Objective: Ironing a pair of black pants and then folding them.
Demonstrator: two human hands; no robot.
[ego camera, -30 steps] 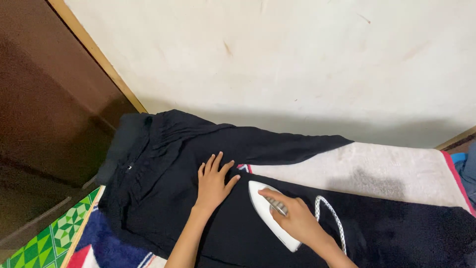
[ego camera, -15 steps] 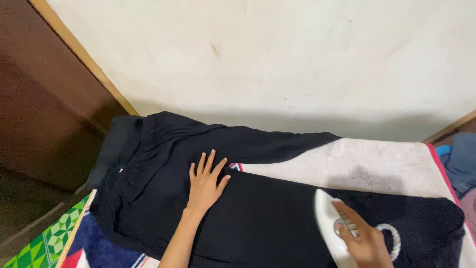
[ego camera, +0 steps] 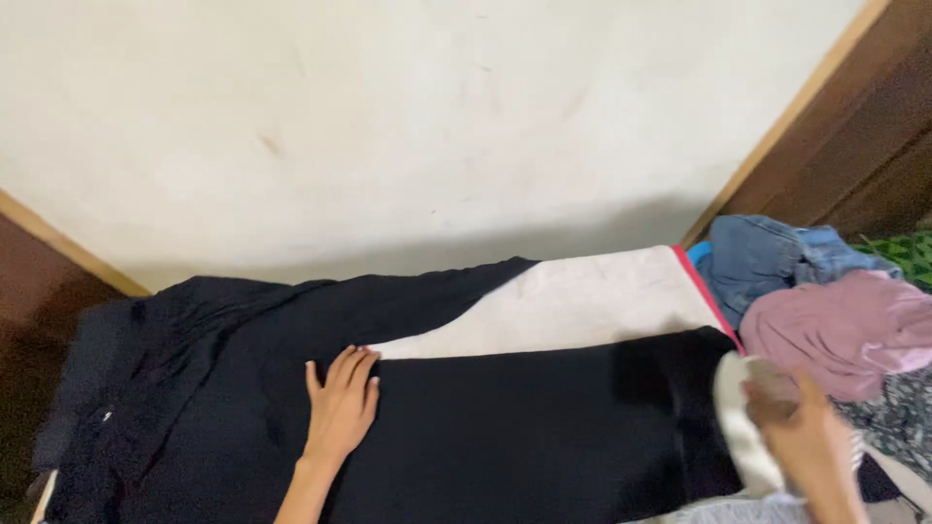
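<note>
Our left hand (ego camera: 342,406) lies flat, fingers (ego camera: 351,367) spread, on black trousers (ego camera: 505,427). Our right hand (ego camera: 801,437), blurred, grips a white iron (ego camera: 743,427) at the trouser hem, well apart from the left. We judge the iron could scorch cloth, or snag the clothes pile (ego camera: 825,311) just beside.

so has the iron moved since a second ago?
Yes. The iron slid right along the black trousers, from beside the left hand to the leg end.
</note>
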